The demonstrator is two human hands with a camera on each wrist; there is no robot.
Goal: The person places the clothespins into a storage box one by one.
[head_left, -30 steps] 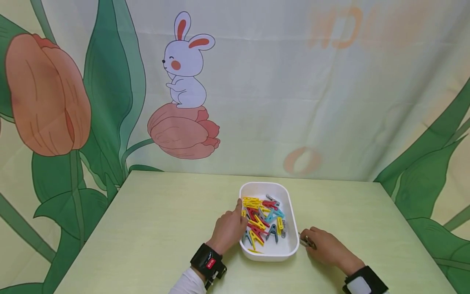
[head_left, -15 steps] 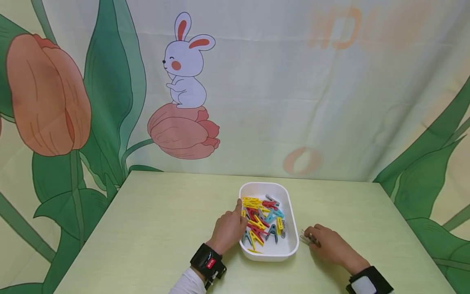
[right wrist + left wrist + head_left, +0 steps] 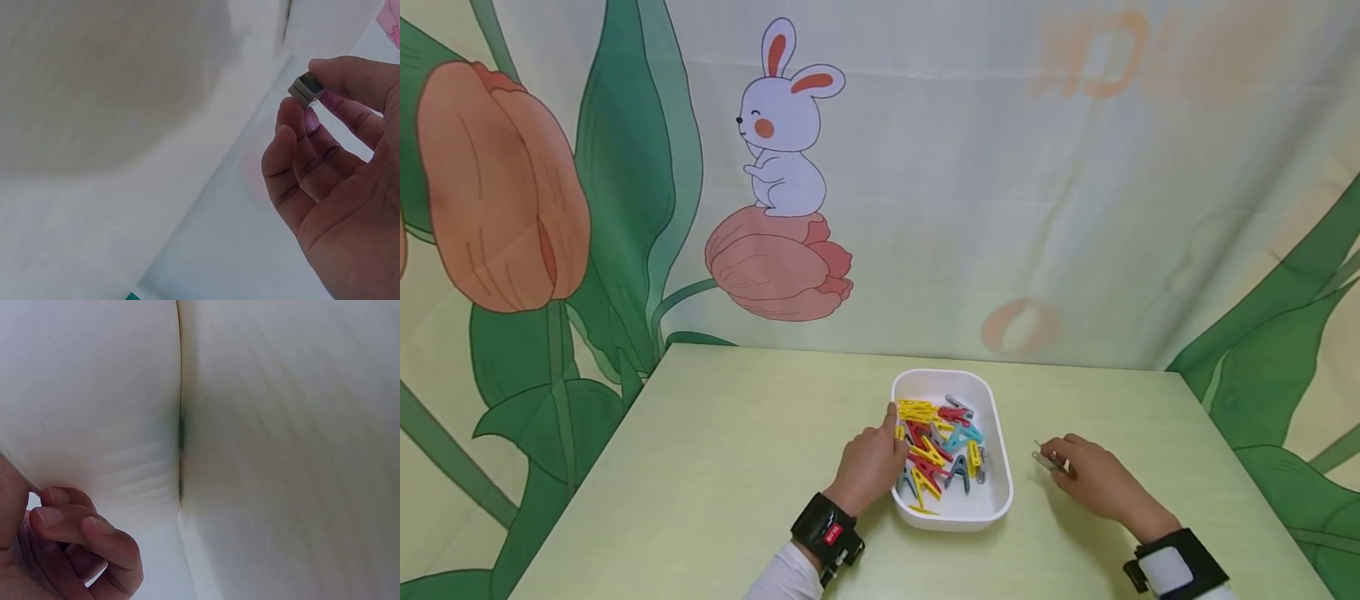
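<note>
A white tray (image 3: pixel 949 523) stands on the table with several small clothespins (image 3: pixel 925 454) in it, in yellow, red, blue and grey. At its left side, my left hand (image 3: pixel 868 467) holds the rim, the index finger lying along the edge. The tray's outer wall fills much of the left wrist view, where the other fingers (image 3: pixel 115 547) curl below it. To the right of the tray, my right hand (image 3: pixel 1097 479) pinches a grey clothespin (image 3: pixel 1043 458) between thumb and fingers. That clothespin (image 3: pixel 306 89) is seen end-on in the right wrist view.
The pale yellow-green table (image 3: pixel 760 433) reaches back to a printed cloth (image 3: pixel 917 208) with a rabbit and tulips. Bare tabletop lies left of the tray and between the tray and my right hand.
My right hand has moved right and slightly away from me with the clothespin, leaving the tray's right side. The left hand and the tray stay in place.
</note>
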